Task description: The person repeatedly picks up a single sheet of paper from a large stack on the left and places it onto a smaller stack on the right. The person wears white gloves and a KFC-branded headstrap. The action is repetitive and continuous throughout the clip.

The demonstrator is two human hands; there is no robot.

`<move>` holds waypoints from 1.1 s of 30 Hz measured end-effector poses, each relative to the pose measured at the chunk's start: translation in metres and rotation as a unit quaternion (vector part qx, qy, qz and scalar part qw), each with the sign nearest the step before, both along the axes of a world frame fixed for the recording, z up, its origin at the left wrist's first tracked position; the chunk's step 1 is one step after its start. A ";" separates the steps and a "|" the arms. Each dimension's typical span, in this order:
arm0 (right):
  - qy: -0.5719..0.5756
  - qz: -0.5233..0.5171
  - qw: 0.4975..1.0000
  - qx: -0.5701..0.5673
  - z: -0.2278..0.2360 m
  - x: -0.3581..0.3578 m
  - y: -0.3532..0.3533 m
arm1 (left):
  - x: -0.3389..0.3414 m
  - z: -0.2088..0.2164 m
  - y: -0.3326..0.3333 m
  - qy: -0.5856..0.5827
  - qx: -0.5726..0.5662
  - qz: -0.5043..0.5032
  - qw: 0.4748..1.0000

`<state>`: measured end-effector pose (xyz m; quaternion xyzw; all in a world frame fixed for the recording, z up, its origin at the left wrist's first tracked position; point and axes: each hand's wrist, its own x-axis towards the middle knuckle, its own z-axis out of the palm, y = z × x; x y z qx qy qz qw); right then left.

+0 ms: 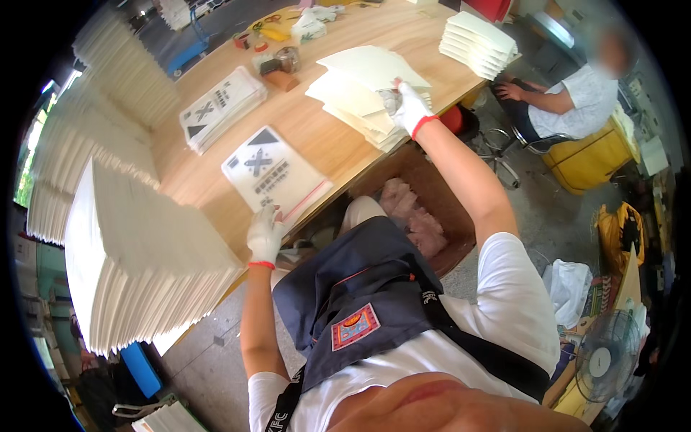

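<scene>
Printed bag (277, 169) to the left, cream sheets (371, 68) to the right

In the head view, a printed bag, whitish with dark markings and a red line along its near side, lies flat at the near edge of a wooden table (198, 176). The left hand (266, 234), in a white glove with a red cuff, is at the bag's near left corner, fingers partly curled; whether they pinch it I cannot tell. The right hand (410, 110), gloved alike, is at the right side of the loosely fanned cream sheets, thumb and fingers partly spread; its grip is unclear. Farther left lies a pile of similar bags (227, 108), with a tape dispenser (279, 66) near its far right end. A tall stack of white sheets (155, 252) rises at the near left. At the far right stands a smaller white stack (475, 45), and beyond the table's right side a person (576, 101) sits
</scene>
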<state>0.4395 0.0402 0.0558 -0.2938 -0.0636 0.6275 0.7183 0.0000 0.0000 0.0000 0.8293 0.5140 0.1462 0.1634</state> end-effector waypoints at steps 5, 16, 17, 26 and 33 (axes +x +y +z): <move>-0.105 -0.107 0.985 -0.090 0.049 -0.023 -0.012 | 0.022 0.009 0.015 0.229 0.016 -0.011 0.973; -0.167 0.158 0.973 -0.036 0.045 -0.118 -0.156 | -0.002 -0.012 0.041 0.035 -0.044 0.043 0.998; -0.159 0.187 0.966 -0.079 0.036 -0.128 -0.171 | 0.001 0.000 0.035 0.017 -0.095 0.078 0.992; -0.007 0.103 0.972 -0.209 -0.078 -0.167 -0.221 | -0.005 -0.021 0.025 -0.001 0.146 0.058 0.988; 0.012 0.255 0.961 -0.108 -0.056 -0.143 -0.226 | -0.010 -0.011 0.029 -0.087 0.059 0.077 0.992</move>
